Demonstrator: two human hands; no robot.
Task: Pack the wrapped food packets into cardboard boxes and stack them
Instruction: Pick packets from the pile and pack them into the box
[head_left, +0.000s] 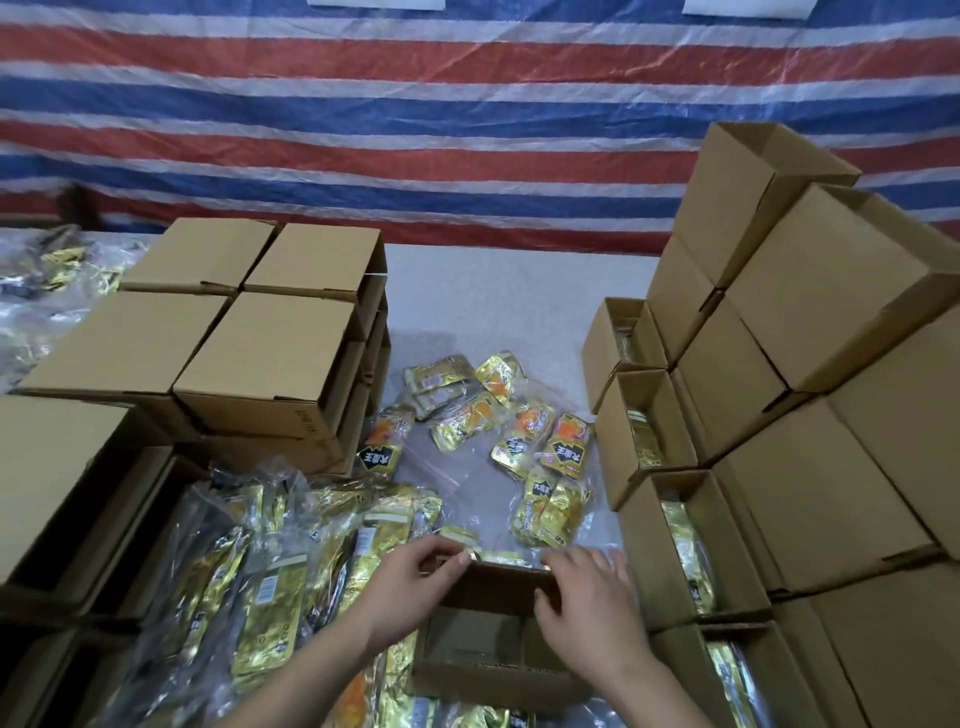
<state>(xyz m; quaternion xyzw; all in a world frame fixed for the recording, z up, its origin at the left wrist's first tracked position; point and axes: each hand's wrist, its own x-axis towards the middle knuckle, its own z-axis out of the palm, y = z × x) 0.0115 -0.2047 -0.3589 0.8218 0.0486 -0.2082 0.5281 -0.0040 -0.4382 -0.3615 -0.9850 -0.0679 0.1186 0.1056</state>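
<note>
Where a red, white and blue striped tarp (415, 130) hangs behind the white table (519, 291), closed cardboard boxes rise in a tall stack (810, 332) on the right and a lower block (249, 332) on the left. Before the right stack stands a row of open boxes (644, 415) with gold packets inside. A heap of bagged gold packets (260, 566) lies at lower left (its clear plastic glints), and loose packets (519, 431) are scattered mid-table. Nearest the person sits an open cardboard box (488, 639), its inside seemingly empty. The left hand (415, 587) pinches the box's far flap between curled fingers and thumb; the right hand (587, 597) grips the same flap's right end.
</note>
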